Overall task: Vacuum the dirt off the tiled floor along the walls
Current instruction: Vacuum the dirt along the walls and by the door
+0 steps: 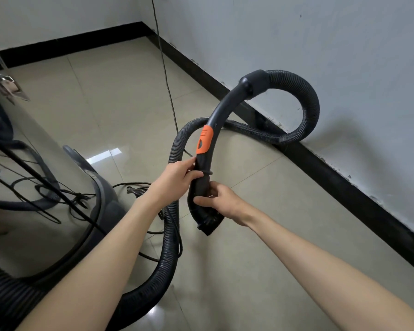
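Head view. Progress: preparatory stage, by the look of it; no suction head meets the tiled floor (237, 271), and the whole run along the walls appears left to do. Left hand (177, 177): curled round the wand handle (221, 120) just below its orange slider (204, 139). Right hand (221, 199): pinching the nozzle (207, 220) directly beneath the left, where nozzle joins handle; it is likely being fitted or adjusted, which one cannot be told. Item: black curved rigid handle, held up in the air, rising beyond the hands to a ribbed hose (310, 103) that loops by the wall (320, 56), drops to the black skirting (344, 182), then returns under the left forearm. Nozzle: short, black, flared. Dirt: pale flecks on skirting beyond the right hand.
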A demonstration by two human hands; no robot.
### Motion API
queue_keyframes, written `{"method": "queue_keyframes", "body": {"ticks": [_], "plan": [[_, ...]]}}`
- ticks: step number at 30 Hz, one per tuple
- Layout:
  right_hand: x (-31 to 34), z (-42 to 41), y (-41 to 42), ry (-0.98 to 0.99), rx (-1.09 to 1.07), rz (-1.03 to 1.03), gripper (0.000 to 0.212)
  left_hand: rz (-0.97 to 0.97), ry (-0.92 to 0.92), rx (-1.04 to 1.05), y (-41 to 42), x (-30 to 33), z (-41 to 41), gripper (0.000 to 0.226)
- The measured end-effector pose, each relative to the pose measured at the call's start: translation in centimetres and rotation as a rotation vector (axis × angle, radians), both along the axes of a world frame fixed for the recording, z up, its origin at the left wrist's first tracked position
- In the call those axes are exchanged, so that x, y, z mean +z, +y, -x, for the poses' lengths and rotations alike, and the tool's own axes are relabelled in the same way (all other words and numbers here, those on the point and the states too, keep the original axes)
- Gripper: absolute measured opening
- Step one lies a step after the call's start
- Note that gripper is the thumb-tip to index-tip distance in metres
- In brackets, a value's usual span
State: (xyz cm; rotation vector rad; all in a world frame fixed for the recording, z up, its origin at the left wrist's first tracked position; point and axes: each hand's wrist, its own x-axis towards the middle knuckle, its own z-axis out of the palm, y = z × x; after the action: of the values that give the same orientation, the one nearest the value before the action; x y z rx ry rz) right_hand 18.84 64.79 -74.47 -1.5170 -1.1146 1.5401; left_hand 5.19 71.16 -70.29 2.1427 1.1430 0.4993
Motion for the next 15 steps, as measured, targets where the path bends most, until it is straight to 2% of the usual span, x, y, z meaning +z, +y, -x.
{"method": "queue_keyframes", "body": {"ticks": [5, 8, 11, 15], "plan": [[0.5, 0.0, -1.0, 0.018, 0.049, 0.025, 0.028, -0.198, -0.05, 0.252, -0.1, -0.2, -0.8, 0.021], [0.0, -0.1, -2.2, -0.031, 0.113, 0.049, 0.021, -0.27, -0.008, 0.305, 0.2, -0.2, -0.8, 0.027], [-0.9, -0.6, -3.7, -0.144, 0.223, 0.038, 0.019, -0.169, -0.022, 0.383, 0.9, 0.1, -1.2, 0.034], [-1.0, -3.6, -4.8, -0.434, 0.318, 0.04, 0.024, 0.056, 0.02, 0.401, 1.5, -0.7, -1.2, 0.033]]}}
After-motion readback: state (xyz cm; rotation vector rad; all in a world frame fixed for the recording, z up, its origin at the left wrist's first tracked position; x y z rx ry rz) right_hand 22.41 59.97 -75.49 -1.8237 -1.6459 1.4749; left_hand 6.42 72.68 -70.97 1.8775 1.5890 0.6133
